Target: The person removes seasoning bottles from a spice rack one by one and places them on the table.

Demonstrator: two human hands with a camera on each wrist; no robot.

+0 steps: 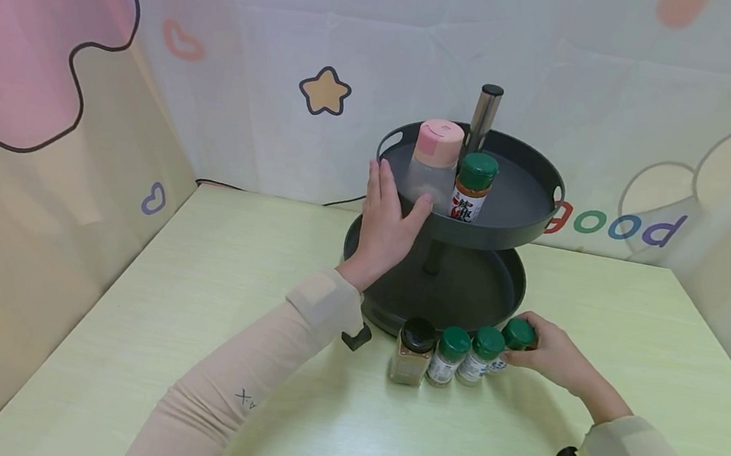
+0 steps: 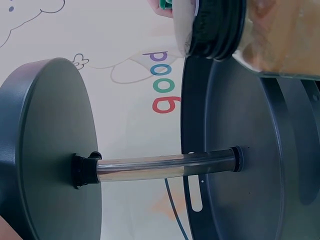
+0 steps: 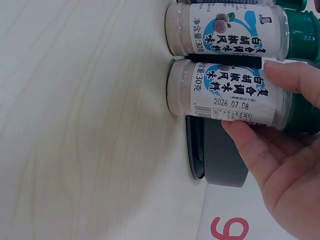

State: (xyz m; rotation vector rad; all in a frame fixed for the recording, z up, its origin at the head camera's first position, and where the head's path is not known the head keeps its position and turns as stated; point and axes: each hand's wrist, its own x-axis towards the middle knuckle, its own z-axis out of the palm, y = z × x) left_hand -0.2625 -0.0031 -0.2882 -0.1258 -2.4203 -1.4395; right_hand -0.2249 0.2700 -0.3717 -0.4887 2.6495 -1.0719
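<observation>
In the head view my left hand [image 1: 385,223] rests at the left front rim of the two-tier tray stand's upper tray [image 1: 524,237], fingers straight, thumb by the rim. Just inside stands a bottle with a pink cap [image 1: 439,141], and beside it a green-capped chili jar [image 1: 470,195]. My right hand [image 1: 557,353] pinches a green-capped pepper shaker [image 3: 225,95] between thumb and fingers at the right end of a row. Left of it in that row are two similar green-capped shakers [image 1: 482,351] [image 1: 448,358] and a black-capped square jar [image 1: 412,357].
The lower tray [image 1: 397,301] sits directly behind the row of jars. A metal post [image 1: 485,113] rises through the upper tray. Behind the pale wooden table [image 1: 227,279] hangs a printed cloth [image 1: 257,52], and a black cable [image 1: 219,184] runs along the back edge.
</observation>
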